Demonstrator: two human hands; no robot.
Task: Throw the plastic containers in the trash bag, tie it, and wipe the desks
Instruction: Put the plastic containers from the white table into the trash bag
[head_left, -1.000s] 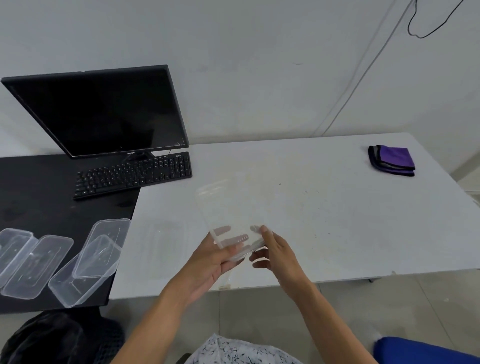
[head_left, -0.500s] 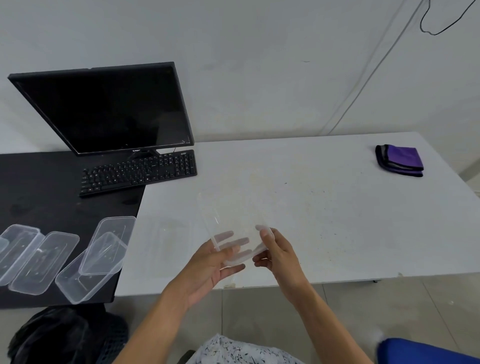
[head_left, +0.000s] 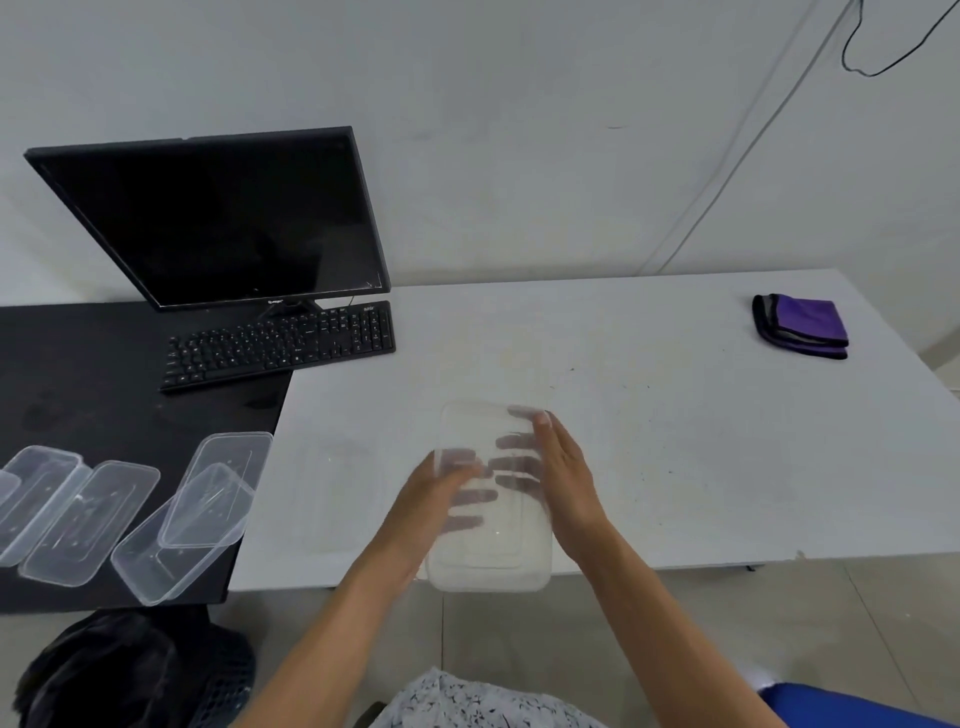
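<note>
Now container (head_left: 488, 561) flatter than before | left hand (head_left: 415, 504), right hand (head_left: 569, 488) seemingly gripping

OFFICE CORNER: A plain white wall (head_left: 519, 78) backs two desks set edge to edge: a black desk (head_left: 78, 374) at frame left w/ a dark monitor (head_left: 218, 218) & black keyboard (head_left: 280, 343), and a white desk (head_left: 675, 415) at right, its top scuffed & speckled. A thin white conduit (head_left: 736, 150) runs diagonally up the wall; a black cable (head_left: 872, 75) loops near the top-right corner. Pale floor tiles (head_left: 753, 623) show below the desks. Light is soft, even.
</note>
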